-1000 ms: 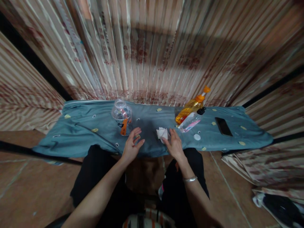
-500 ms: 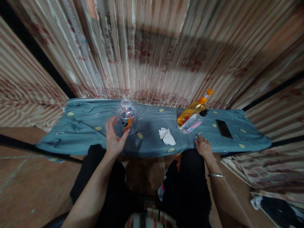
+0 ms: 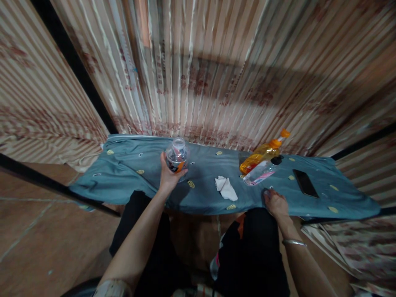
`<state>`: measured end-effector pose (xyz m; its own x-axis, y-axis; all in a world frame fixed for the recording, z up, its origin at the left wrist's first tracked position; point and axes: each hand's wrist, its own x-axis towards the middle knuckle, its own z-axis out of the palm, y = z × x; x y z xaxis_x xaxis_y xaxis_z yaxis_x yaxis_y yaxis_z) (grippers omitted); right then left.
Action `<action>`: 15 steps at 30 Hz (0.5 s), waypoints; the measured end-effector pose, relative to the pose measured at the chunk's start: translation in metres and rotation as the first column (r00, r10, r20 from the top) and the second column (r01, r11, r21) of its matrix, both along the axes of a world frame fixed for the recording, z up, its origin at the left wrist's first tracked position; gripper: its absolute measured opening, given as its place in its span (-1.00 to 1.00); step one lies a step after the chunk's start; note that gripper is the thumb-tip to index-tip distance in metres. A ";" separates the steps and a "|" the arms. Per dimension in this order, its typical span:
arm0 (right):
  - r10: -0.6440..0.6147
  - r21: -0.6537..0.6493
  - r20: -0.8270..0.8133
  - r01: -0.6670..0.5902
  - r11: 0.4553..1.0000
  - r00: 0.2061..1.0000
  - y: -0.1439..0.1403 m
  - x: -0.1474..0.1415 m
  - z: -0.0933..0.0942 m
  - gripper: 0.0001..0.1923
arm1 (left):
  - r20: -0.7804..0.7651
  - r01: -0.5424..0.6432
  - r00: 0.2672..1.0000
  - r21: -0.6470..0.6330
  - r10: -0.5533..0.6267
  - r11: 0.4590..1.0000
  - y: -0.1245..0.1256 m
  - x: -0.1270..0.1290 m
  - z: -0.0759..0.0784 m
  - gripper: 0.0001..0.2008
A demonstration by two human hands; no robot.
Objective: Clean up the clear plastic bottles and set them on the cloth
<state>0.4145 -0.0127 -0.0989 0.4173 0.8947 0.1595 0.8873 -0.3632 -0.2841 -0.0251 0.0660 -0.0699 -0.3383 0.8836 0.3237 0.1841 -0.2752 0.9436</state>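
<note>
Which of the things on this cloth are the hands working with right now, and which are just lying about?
In hand:
left hand grips the clear bottle
right hand rests on the blue cloth, covering a small white cap

Lying about:
crumpled tissue
orange bottle
clear pink-labelled bottle
phone

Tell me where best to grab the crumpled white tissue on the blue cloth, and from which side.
Probably pinch the tissue at its raised, bunched upper end, coming straight down from above. It lies low and loose on the blue cloth, so a side approach would likely just push it along. The right hand rests on the cloth nearest it; the left hand is wrapped around the clear bottle.
</note>
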 end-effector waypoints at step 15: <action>0.760 0.520 -0.431 -0.555 0.650 0.486 0.038 -0.208 0.159 -0.57 | -0.152 0.090 0.985 0.087 -0.076 0.992 0.001 0.012 -0.017 -0.08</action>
